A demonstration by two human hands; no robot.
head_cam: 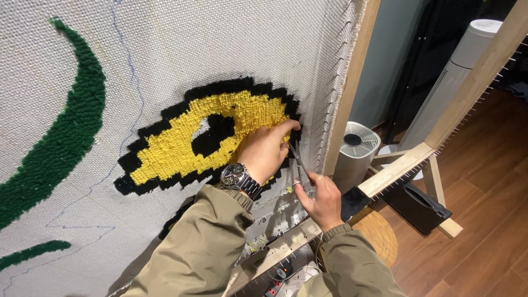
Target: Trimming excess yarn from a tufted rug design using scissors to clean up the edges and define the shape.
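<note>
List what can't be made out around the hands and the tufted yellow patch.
- Scissors: handles hidden inside the right hand, head view.
- Yellow patch: its right part covered by the left hand.
- Green tufted shape: cut off by the left edge.
- Items on the frame's lower rail: too small to identify.

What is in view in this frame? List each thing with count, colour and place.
tufting cloth: one, off-white, stretched on frame, fills left
yellow tufted patch: one, black outline, mid-cloth
green tufted bands: two, left edge
wooden frame: one, pale, right of cloth
air purifier: one, white, on floor
tower fan: one, white, upper right
stool: one, wooden, below frame
scissors: one, metal, in right hand
wristwatch: one, silver, left wrist
left hand: on yellow patch
right hand: holding scissors
</note>
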